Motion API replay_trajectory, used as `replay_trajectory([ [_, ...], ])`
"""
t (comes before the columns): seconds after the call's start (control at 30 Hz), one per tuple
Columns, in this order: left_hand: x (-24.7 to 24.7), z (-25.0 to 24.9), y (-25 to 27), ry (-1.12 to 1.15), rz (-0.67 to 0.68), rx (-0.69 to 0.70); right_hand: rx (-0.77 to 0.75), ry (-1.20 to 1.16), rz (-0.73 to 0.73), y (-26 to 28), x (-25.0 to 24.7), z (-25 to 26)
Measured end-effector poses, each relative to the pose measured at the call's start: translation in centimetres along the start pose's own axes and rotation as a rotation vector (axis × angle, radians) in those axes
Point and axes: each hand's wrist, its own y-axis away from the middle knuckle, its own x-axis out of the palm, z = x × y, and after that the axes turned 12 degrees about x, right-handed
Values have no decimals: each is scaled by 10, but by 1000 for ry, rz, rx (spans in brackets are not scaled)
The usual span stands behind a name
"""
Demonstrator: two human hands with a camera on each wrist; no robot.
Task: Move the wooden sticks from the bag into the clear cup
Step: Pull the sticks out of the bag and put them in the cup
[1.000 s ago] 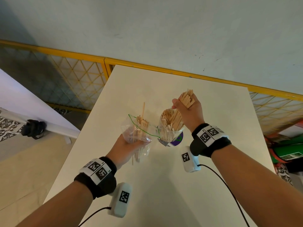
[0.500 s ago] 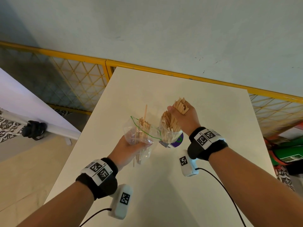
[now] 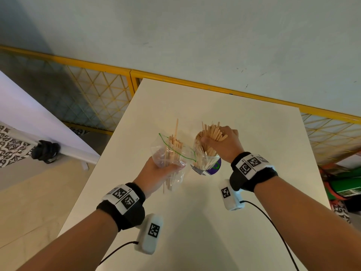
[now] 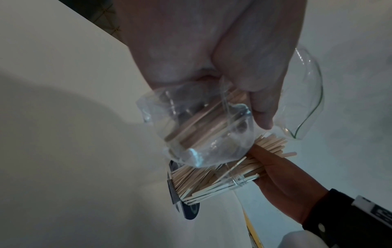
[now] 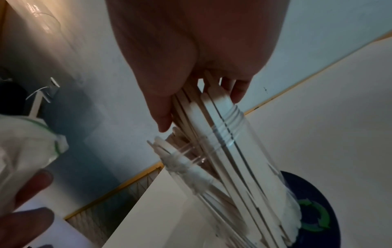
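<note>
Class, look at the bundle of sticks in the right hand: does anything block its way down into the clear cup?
No lid or cover is visible. The right hand holds its bundle at the clear cup mouth; only sticks already standing inside crowd the opening. The bag sits beside it, in the left hand.

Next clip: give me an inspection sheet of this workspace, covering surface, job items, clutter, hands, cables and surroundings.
Surface: white table, bare around the work.
Job's things: clear cup upright on the table, packed with wooden sticks; clear bag held above the table beside the cup, some sticks inside.
Clutter: purple disc with green arrows under the cup.
Hands: left hand grips the bag; right hand holds a bundle of sticks at the cup's mouth.
Cables: black cable from the right wrist unit; another from the left.
Surroundings: yellow mesh fence, pale wall, a second white table at left.
</note>
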Motion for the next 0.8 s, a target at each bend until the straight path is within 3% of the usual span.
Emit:
replay_trajectory([
  [0.17,1,-6,-4,-9,3,12,-27,-203,-38,7,3,3],
  [0.43,4,-11,-7,-16,11,15,-141,-155,-105,2,2,1],
  [0.63,3,-11,-7,-6,-11,1,-62,-12,-64,-5,4,-7],
  [0.8,3,-10,-6,15,-13,4,-126,-106,-102,-2,6,-6],
])
